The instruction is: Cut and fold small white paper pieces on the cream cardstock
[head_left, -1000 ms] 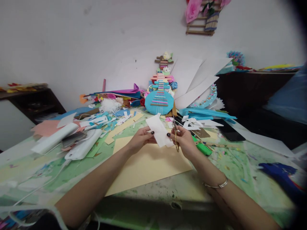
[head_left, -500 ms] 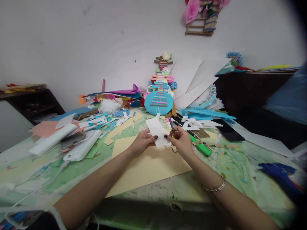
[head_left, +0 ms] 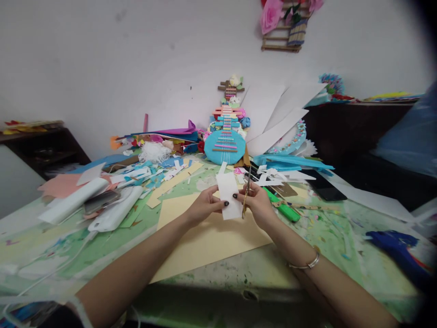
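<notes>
The paint-stained pale-green table (head_left: 334, 255) bears a broad, flat cream paper sheet (head_left: 211, 248) toward six o'clock. At twelve stands a blue, round-bodied lute-shaped model (head_left: 225, 148) (upright, perhaps to save working room). At mid-dial, the left hand (head_left: 205, 205) pinches a white rectangular paper piece (head_left: 230, 191), seemingly to steady it; the right hand (head_left: 258, 204) grips slim gold-handled metal scissors (head_left: 246, 193), blades toward twelve, probably leaving its thumb free at the paper's edge.

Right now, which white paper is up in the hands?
The small rectangular piece between the left hand and right hand, over the cream sheet. The big white sheets are at the back; white scraps lie on the table.
</notes>
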A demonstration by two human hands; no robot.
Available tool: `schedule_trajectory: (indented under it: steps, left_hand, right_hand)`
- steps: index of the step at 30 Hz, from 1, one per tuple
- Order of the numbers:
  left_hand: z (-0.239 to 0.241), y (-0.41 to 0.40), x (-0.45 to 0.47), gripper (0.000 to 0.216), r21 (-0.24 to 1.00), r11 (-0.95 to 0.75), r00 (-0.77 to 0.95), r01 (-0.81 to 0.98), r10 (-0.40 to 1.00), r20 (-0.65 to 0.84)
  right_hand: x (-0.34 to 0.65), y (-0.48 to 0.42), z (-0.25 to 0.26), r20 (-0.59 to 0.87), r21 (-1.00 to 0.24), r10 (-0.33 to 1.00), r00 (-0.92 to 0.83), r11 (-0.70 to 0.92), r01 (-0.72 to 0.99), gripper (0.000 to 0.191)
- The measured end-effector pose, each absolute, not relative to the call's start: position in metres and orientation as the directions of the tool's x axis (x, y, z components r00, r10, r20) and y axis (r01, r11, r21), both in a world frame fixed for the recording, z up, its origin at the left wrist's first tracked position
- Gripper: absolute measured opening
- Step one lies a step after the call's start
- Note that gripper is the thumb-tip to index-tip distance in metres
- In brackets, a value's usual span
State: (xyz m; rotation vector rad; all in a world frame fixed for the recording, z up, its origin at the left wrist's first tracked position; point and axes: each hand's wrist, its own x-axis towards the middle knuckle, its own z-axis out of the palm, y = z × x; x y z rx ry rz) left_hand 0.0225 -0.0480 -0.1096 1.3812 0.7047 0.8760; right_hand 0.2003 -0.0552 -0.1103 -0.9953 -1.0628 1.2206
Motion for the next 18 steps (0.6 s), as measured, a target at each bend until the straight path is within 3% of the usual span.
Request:
schedule_trajectory:
  steps: [18]
  left_hand:
    - [-0.1076, -0.0498, 0.0241, 0.069, 0.995, -0.099, 0.569, 0.018, 0.819, 0.071]
  right_hand:
    - [0.206, -0.0535, -0.1068, 0.09, -0.953, 0.99, 0.105, 0.116, -0.279, 0.038]
